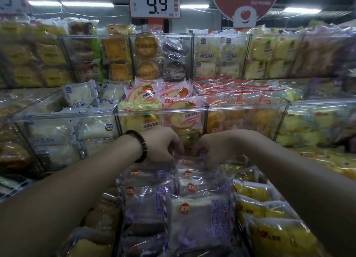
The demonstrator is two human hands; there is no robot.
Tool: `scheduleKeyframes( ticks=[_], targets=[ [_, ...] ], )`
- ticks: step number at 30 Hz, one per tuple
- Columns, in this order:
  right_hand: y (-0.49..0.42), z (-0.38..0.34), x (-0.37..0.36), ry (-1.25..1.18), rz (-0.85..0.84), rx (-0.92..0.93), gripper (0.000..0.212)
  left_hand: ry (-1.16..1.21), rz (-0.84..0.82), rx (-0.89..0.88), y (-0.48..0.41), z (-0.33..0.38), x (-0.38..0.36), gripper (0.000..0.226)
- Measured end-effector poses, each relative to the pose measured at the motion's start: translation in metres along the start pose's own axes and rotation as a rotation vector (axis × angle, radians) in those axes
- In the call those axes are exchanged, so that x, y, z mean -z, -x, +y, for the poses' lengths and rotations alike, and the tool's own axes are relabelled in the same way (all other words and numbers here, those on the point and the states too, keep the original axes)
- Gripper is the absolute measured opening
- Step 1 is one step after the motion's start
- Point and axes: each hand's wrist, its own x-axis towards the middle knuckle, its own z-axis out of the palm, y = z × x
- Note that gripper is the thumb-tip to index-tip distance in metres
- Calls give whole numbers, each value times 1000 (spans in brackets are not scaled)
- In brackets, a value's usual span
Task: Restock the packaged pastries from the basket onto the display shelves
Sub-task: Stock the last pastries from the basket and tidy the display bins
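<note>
Left hand [161,143], a black bracelet [140,145] on its wrist, reaches forward, fingers curled down and pinching the far end of the purple-lettered pastry packs [194,191]; right hand [211,149] pinches them just beside it; the packs form rows running away from the person, below the clear shelf bins [163,112].

A white price sign [154,4] reading 9.9 sits between bright strip lights [87,4].

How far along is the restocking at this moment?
Done: the upper bins look full. In hand: left hand and right hand pinch purple packs at the far end of the front rows. Left: many purple and yellow packs lie in front; basket or shelf, unclear.
</note>
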Motion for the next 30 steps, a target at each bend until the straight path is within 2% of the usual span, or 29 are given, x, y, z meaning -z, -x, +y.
scheduleKeyframes(
  ticks=[3,7,9,12,16,18,21,23,26,28,30],
  targets=[
    [-13,3,-10,11,97,11,51,-121,-1,6,-6,7,4,44],
    [-27,13,-25,25,221,32,48,-314,-109,70,-12,8,4,52],
    [-30,15,-32,11,289,58,44,-373,-114,86,-11,14,3,48],
    [-30,16,-37,8,391,67,42,-389,-2,86,-7,20,3,31],
    [-27,15,-41,139,610,29,40,-411,164,85,2,18,0,20],
    [-28,13,-49,141,601,13,38,-447,178,74,5,23,-6,20],
    [-25,14,-45,20,454,34,40,-500,176,34,2,27,-15,23],
    [-15,15,-30,-10,419,40,40,-397,164,56,-1,19,-13,32],
    [7,13,-12,-68,465,72,35,-188,131,85,0,3,-7,50],
    [21,11,-3,-105,473,113,26,-119,164,57,5,1,-2,35],
    [31,13,3,-151,393,126,17,20,155,17,12,5,7,17]
  ],
)
